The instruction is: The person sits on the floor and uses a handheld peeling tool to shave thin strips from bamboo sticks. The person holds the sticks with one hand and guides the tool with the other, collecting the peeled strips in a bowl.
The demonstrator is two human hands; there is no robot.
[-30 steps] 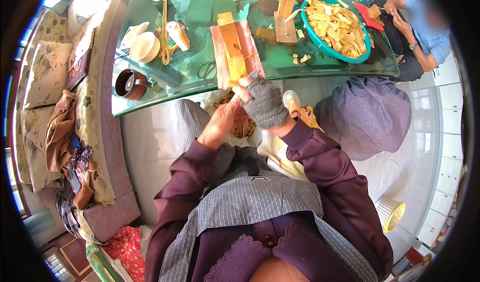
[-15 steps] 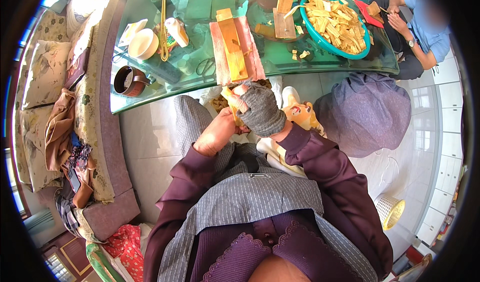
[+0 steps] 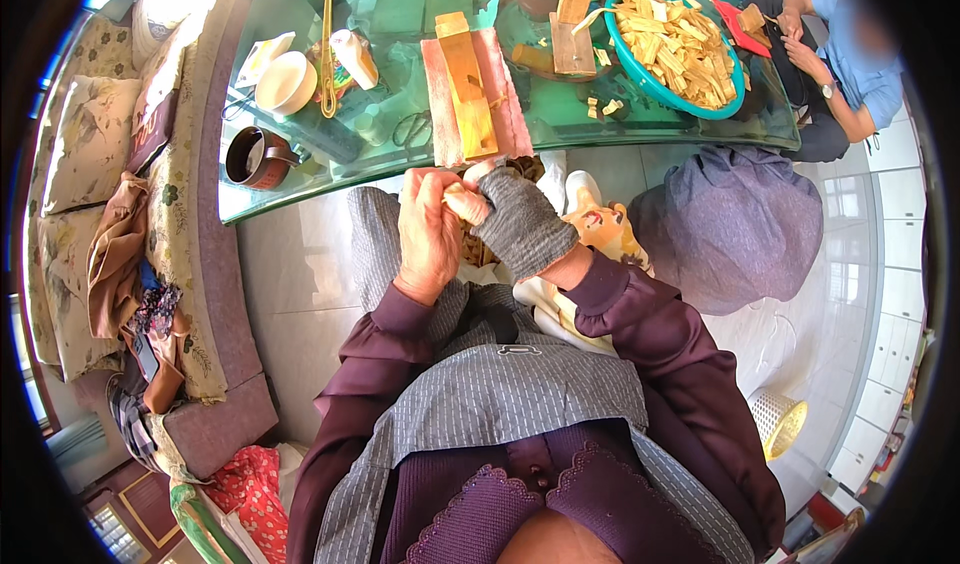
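Note:
My left hand (image 3: 425,229) and my right hand (image 3: 520,219), the latter in a grey knitted fingerless glove, meet just below the table's front edge. Fingers of both are curled together, pinching something largely hidden between them. Beyond them a wooden block (image 3: 466,89), yellowed at its near end, lies lengthwise on a pink towel (image 3: 508,119) on the green glass table (image 3: 395,144). Beneath my hands, partly covered, is a container of brownish-yellow pieces (image 3: 476,249).
A teal basin (image 3: 625,69) piled with yellow strips, two-part wooden block (image 3: 572,44), long-handled skimmer (image 3: 328,89), bowl (image 3: 283,86) and dark mug (image 3: 255,159) occupy the table. A sofa (image 3: 180,354) is left; another person (image 3: 850,94) works at upper right; a draped seat (image 3: 725,229) stands right.
Over the last second both hands have moved back from the block's near end. My left hand has since risen, its fingers more upright, and the yellow strip between my hands is now mostly hidden.

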